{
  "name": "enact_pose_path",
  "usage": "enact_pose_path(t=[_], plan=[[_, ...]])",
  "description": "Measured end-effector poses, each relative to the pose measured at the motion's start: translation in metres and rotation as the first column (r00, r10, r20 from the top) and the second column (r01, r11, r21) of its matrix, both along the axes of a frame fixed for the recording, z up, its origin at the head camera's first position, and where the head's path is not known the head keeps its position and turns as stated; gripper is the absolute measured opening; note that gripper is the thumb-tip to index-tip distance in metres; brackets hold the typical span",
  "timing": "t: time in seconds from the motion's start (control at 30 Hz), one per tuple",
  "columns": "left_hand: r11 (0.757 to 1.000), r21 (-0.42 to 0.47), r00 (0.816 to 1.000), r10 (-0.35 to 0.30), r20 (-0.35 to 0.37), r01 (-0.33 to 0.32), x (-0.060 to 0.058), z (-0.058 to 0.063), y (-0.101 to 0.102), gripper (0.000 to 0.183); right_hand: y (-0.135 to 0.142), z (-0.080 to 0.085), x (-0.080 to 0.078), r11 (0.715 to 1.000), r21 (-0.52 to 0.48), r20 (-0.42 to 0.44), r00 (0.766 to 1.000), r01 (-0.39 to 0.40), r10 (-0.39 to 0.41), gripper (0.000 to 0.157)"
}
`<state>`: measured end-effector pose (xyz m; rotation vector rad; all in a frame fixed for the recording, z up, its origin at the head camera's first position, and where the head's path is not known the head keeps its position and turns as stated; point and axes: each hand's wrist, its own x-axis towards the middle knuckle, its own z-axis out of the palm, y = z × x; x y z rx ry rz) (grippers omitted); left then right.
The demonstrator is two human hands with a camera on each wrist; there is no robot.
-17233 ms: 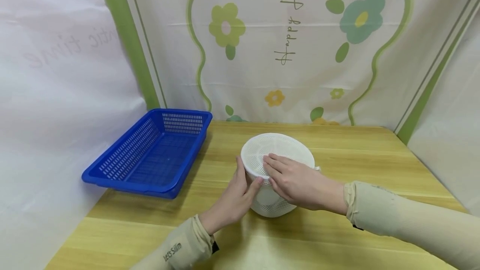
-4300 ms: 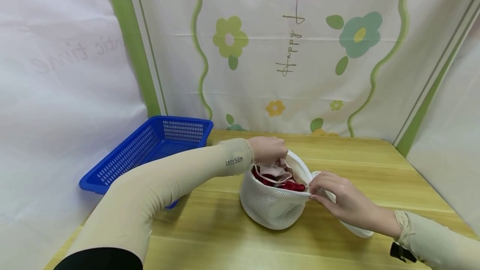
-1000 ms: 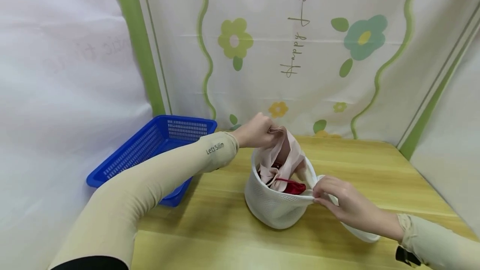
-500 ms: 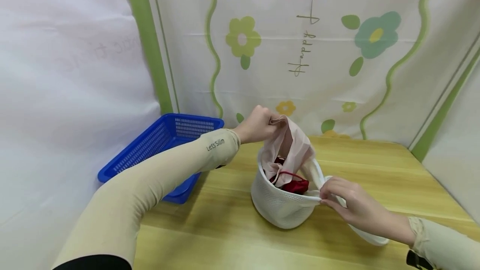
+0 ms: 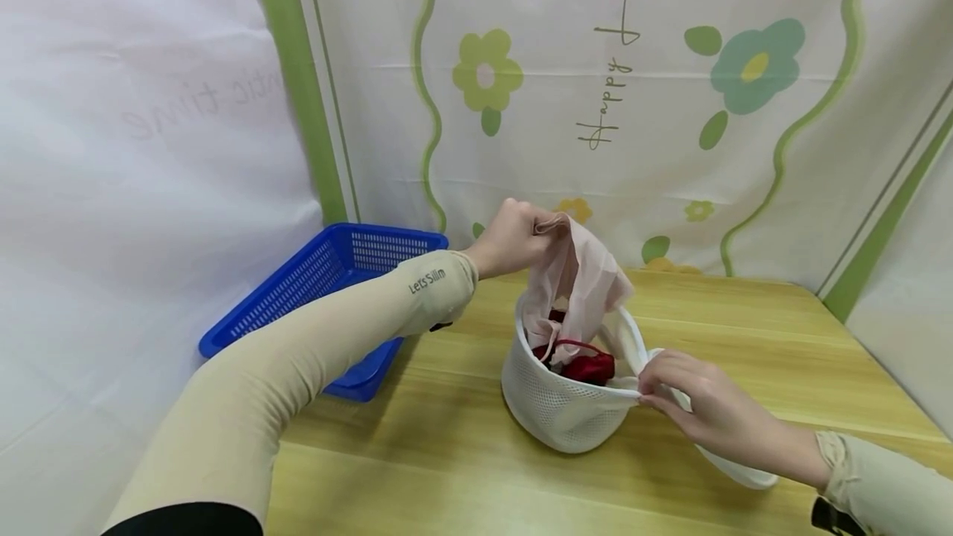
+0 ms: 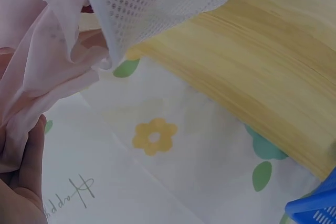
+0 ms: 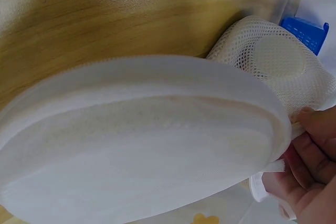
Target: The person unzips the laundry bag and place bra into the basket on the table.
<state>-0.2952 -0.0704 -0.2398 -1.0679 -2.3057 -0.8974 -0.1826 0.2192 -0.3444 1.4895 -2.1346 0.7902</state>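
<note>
A round white mesh laundry bag [image 5: 560, 416] stands on the wooden table with its top unzipped. My left hand [image 5: 512, 240] grips a thin pale pink garment [image 5: 590, 279] and holds it up over the opening; its lower part still hangs inside the bag. In the left wrist view the fingers and thumb [image 6: 32, 166] fold round the pink cloth [image 6: 39, 72]. A dark red, shiny piece of clothing [image 5: 591, 369] lies in the bag beneath it. With thumb and fingers my right hand [image 5: 707, 404] pinches the bag's rim at the right, beside the folded-back lid [image 7: 147, 150].
A blue plastic basket [image 5: 362, 379] with slotted sides sits at the table's left, partly covered by my left forearm. The lid's outer edge [image 5: 744, 474] reaches the tabletop right of the bag. A flower-printed cloth [image 5: 536, 147] hangs behind the table.
Much earlier the bag was closed with both hands on it; later it was open, the left hand inside. Since then the left hand has drawn the pink garment upward. The right hand keeps its hold.
</note>
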Motion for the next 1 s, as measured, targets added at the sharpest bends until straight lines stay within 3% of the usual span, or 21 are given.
enact_pose_path(t=[0.17, 0.43, 0.7, 1.0], plan=[[1.000, 0.022, 1.000, 0.005, 0.001, -0.005, 0.001, 0.006, -0.001, 0.044, 0.001, 0.000, 0.000, 1.000, 0.009, 0.009, 1.000, 0.010, -0.011, 0.025], [0.999, 0.019, 0.999, 0.031, -0.031, -0.030, 0.002, 0.022, -0.002, 0.048, -0.001, -0.001, -0.003, 0.999, -0.019, -0.052, 0.998, -0.033, 0.031, 0.022], [0.997, 0.047, 0.995, 0.064, -0.077, -0.060, 0.003, 0.044, -0.001, 0.049, 0.000, 0.000, 0.000, 1.000, 0.026, 0.032, 0.999, 0.018, -0.018, 0.027], [0.976, 0.136, 0.985, 0.174, -0.009, -0.171, 0.006, 0.077, 0.001, 0.055, -0.001, 0.000, 0.000, 1.000, 0.025, 0.017, 1.000, 0.013, -0.013, 0.029]])
